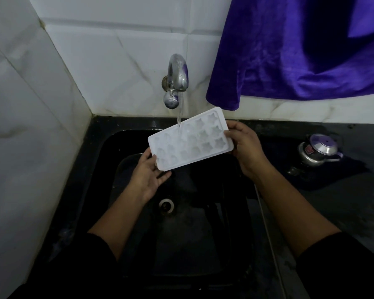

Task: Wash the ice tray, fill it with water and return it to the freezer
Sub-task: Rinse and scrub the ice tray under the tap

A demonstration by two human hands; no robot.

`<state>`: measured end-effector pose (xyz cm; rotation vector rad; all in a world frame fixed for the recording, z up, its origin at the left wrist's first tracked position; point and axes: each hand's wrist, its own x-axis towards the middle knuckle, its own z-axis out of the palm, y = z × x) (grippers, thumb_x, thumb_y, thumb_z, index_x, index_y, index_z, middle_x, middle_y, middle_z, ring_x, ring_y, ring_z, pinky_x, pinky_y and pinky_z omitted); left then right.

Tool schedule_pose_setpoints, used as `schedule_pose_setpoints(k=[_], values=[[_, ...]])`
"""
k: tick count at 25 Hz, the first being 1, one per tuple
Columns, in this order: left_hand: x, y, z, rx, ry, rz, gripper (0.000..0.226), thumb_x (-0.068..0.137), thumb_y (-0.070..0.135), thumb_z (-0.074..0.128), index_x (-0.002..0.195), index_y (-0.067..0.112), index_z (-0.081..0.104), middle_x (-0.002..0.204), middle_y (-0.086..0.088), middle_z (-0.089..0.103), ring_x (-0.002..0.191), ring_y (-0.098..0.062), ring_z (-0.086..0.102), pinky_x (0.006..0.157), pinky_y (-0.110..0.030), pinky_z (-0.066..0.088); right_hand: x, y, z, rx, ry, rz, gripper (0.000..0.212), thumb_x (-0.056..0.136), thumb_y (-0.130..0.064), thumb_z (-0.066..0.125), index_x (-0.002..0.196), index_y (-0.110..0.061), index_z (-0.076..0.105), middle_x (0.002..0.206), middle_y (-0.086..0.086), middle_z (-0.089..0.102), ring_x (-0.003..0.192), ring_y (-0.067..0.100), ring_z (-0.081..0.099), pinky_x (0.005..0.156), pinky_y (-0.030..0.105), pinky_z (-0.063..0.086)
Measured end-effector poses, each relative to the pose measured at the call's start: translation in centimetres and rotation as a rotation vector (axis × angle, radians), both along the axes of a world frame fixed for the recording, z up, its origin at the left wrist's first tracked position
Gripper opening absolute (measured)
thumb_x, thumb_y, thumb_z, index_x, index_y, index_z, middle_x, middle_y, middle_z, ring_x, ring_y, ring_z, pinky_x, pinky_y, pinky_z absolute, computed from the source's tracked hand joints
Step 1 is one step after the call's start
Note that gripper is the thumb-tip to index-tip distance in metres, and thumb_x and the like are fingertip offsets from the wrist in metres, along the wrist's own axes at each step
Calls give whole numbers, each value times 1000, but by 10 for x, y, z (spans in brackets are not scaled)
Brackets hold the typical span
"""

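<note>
Left hand [148, 175] palm-up, holding the near-left corner of the ice tray [190, 140]: thumb on the edge, fingers tucked beneath. Tray is white, cavities up, right end raised, held over the black sink [108, 147] above the drain [166, 205]. Tap [177, 76] running; water stream [179, 113] lands on the middle cells. Right hand [244, 145] pinches the tray's right end, thumb on top, fingers below. Purple cloth [300, 50] hangs upper right. Metal pressure cooker [319, 149] sits on the dark worktop [354, 190], well apart.
</note>
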<state>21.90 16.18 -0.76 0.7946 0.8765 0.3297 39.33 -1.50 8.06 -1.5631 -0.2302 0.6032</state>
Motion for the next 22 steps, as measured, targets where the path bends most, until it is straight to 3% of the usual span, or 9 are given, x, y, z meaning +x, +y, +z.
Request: schedule_pose_setpoints(k=[6, 11, 14, 16, 18, 20, 22], values=[[15, -1, 10, 58, -46, -27, 35, 106, 23, 54, 140, 31, 56, 127, -1, 73, 114, -24, 70, 88, -43, 58, 3, -24, -29, -63, 141, -240, 31, 92, -3, 47, 111, -11, 71, 102, 9, 78, 84, 23, 75, 66, 35, 61], [-19, 22, 9, 55, -111, 103, 33, 110, 31, 46, 138, 19, 57, 130, -8, 72, 115, -28, 71, 78, -46, 63, -32, 6, -59, -178, 273, -98, 28, 94, 0, 45, 112, -3, 67, 108, 18, 74, 91, 32, 74, 78, 50, 63], [-51, 38, 4, 53, -92, 196, 40, 110, 33, 45, 145, 16, 54, 132, -10, 71, 117, -30, 71, 75, -46, 64, -47, 30, -60, -237, 259, 47, 24, 100, -5, 48, 117, 0, 64, 108, 15, 72, 85, 25, 72, 68, 39, 62], [-71, 45, 4, 46, -85, 257, 39, 110, 33, 44, 144, 17, 56, 130, -9, 72, 114, -29, 72, 74, -44, 65, -47, 44, -57, -297, 217, 178, 24, 103, -12, 53, 120, 0, 65, 111, 15, 73, 86, 23, 72, 66, 35, 62], [-87, 47, 2, 45, -85, 303, 39, 111, 34, 42, 143, 17, 57, 129, -9, 73, 113, -28, 72, 75, -44, 65, -43, 61, -49, -349, 133, 305, 26, 105, -24, 54, 118, -6, 67, 111, 12, 75, 95, 27, 74, 80, 41, 63], [-96, 46, -1, 46, -91, 319, 41, 111, 35, 42, 144, 17, 57, 131, -9, 72, 116, -29, 72, 81, -45, 65, -36, 83, -34, -359, 64, 322, 32, 106, -40, 52, 113, -14, 68, 109, 7, 76, 101, 27, 73, 93, 48, 59], [-99, 43, -5, 42, -100, 332, 42, 110, 36, 43, 144, 17, 57, 132, -9, 71, 118, -30, 70, 81, -45, 65, -22, 109, -13, -289, 98, 251, 42, 106, -55, 43, 112, -19, 64, 111, 7, 73, 103, 27, 71, 96, 47, 56]])
